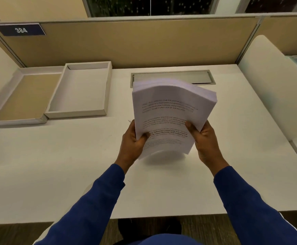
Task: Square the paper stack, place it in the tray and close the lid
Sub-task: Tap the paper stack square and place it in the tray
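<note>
The paper stack (170, 110) is being held above the bench (55, 165), tilted up toward the camera, its top bowing and its far sheets fanning unevenly. It is looking thick and probably weighty, yet floppy, and loose sheets could slip, so holding both long edges near the bottom seems sensible. The left hand (132, 144) is gripping the left edge, thumb pressing on the printed face; the right hand (203, 138) is clamping the right edge likewise. Both grips are closed on the paper. To the left, well apart, the tray (101, 96) is sitting open, with the lid (7, 89) lying inside-up just beside it. Squaring is probably still in hand.
</note>
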The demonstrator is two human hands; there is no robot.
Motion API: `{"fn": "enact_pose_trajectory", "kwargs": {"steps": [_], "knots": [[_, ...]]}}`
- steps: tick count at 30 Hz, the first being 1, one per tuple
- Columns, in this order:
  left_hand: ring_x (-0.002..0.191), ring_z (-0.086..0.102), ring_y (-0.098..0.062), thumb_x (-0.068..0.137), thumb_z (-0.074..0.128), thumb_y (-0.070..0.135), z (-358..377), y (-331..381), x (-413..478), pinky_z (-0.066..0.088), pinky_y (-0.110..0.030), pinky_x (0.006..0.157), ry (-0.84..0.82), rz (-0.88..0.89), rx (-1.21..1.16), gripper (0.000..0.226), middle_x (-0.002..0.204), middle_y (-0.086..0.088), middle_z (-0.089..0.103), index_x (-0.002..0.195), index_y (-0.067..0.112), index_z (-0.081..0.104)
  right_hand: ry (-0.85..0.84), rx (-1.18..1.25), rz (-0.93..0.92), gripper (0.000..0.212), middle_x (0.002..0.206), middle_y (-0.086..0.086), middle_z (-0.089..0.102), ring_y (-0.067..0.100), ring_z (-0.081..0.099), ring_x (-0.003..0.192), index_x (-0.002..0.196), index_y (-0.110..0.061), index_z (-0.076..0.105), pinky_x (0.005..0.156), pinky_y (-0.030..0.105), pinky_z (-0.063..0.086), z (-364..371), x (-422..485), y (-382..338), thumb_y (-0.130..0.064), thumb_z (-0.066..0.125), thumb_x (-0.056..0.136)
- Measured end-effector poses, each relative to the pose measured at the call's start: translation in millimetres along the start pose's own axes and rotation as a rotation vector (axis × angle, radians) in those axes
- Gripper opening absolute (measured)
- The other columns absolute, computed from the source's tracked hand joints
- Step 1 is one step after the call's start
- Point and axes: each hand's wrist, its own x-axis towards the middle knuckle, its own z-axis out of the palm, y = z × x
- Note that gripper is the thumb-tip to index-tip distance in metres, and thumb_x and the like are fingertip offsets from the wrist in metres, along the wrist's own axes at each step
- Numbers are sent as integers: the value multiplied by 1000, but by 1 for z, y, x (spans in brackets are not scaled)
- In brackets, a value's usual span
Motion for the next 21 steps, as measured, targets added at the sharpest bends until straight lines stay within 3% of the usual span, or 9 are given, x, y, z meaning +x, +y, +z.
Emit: {"fn": "enact_pose_trajectory", "kwargs": {"steps": [4,6,8,11,14,17,21], "knots": [[113,67,-17,92,65,19,1,-10,-8,63,-38,91,73,-18,-22,42,116,8,71,133,19,59,-11,-88,-1,22,112,-9,74,11,70,107,115,-44,66,89,39,63,0,-9,8,-28,65,100],[112,67,-14,88,66,24,-1,-4,-8,62,-39,93,95,9,-30,45,116,9,71,133,20,59,-5,-89,-23,27,115,-11,73,10,68,108,120,-45,63,87,36,63,4,-10,3,-33,66,97],[112,68,-17,86,67,33,-3,12,-5,62,-36,89,93,56,-74,45,117,6,71,130,27,60,24,-67,-64,32,115,-13,72,8,69,106,123,-47,61,81,29,61,9,-9,-9,-41,66,92],[105,71,-14,91,63,45,-4,47,4,58,-24,79,121,151,-176,43,111,6,73,126,22,62,98,-3,-131,35,108,-14,72,7,70,100,123,-39,61,76,22,57,15,-3,-34,-54,58,91],[84,70,-5,90,48,66,0,81,15,54,-20,68,220,98,-221,42,91,10,74,102,32,71,166,9,-144,45,100,-10,72,5,69,90,116,-31,64,72,23,56,23,5,-58,-64,45,93],[68,66,-6,88,44,70,7,98,20,50,-27,63,311,-67,-237,43,67,16,68,67,44,70,243,-16,-70,32,81,-17,70,3,65,75,87,-47,68,69,30,52,32,13,-67,-65,43,93],[74,61,-15,87,45,64,13,103,23,46,-35,67,388,-131,-203,40,59,18,66,60,45,66,300,-35,-27,28,68,-20,65,6,61,72,70,-49,63,68,31,49,35,15,-67,-59,47,92]]}}
